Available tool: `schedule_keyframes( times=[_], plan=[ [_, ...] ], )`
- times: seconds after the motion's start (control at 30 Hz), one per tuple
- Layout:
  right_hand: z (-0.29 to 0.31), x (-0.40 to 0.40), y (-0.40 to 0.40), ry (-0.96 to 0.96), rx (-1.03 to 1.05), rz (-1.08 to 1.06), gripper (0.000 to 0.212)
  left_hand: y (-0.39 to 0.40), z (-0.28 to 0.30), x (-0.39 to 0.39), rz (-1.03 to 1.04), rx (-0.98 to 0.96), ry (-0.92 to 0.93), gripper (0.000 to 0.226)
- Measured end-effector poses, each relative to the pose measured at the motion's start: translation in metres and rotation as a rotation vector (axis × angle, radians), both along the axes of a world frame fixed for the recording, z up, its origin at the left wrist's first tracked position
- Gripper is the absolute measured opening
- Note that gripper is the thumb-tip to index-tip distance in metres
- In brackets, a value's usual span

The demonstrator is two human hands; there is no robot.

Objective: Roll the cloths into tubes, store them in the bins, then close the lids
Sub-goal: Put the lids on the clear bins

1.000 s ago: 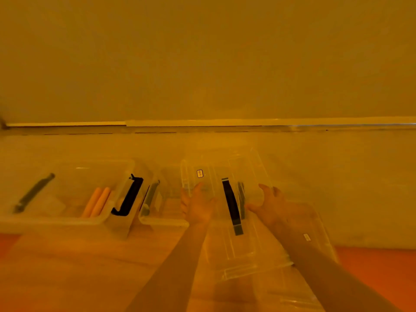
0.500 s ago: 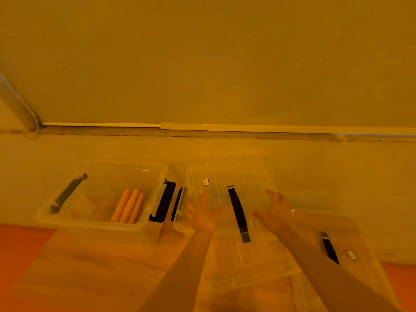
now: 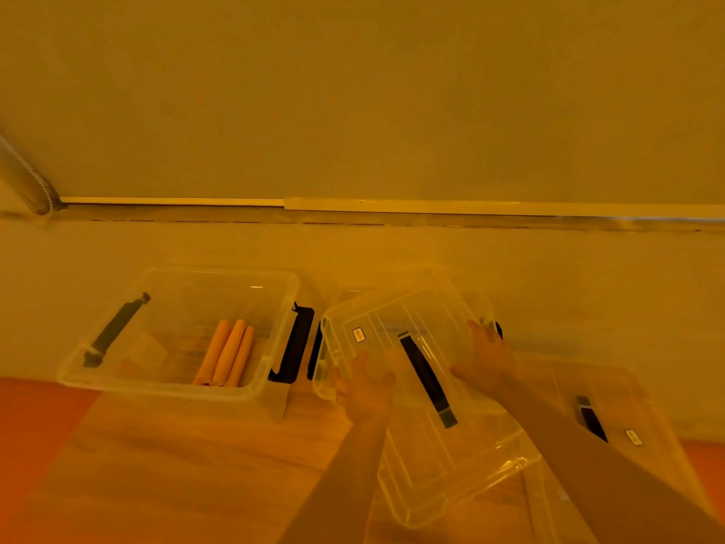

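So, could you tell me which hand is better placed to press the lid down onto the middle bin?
Probably the right hand: it grips the lid's far edge over the bin, while the left hand holds the near side.

3 rolled cloths [image 3: 227,353] in open bin [image 3: 98,380]; clear lid [image 3: 463,457] tilted

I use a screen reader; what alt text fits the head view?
Both hands, left and right, hold a clear lid tilted over a bin. Beside it, an open bin holds three rolled cloths.
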State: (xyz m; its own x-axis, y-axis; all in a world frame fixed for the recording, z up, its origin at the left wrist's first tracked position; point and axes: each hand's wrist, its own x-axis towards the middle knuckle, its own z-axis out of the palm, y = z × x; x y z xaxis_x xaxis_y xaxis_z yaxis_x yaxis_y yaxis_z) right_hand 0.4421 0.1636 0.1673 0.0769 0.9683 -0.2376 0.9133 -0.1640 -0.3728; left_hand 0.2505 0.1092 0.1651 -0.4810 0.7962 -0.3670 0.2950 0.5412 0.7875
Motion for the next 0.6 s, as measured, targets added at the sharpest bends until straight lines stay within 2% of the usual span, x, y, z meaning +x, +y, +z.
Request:
schedule_keyframes(
  times=[0.17,0.3,0.4,0.53,0.6],
  plan=[
    [0.005,-0.002,0.006,-0.009,-0.028,0.032,0.109,-0.003,0.002,0.002,-0.003,-0.038,0.036,0.067],
    [0.006,0.000,0.010,-0.013,-0.050,0.051,0.113,0.006,0.010,-0.003,-0.174,-0.090,0.340,0.070],
    [0.005,0.002,0.010,-0.027,-0.051,0.053,0.113,0.023,0.013,-0.020,-0.248,-0.062,0.526,0.087],
    [0.002,0.002,0.010,-0.024,-0.041,0.077,0.113,0.058,0.028,-0.052,-0.500,0.002,0.723,0.074],
    [0.002,0.001,0.011,-0.010,-0.038,0.101,0.111,0.076,0.035,-0.061,-0.633,-0.021,0.775,0.077]
  ],
)
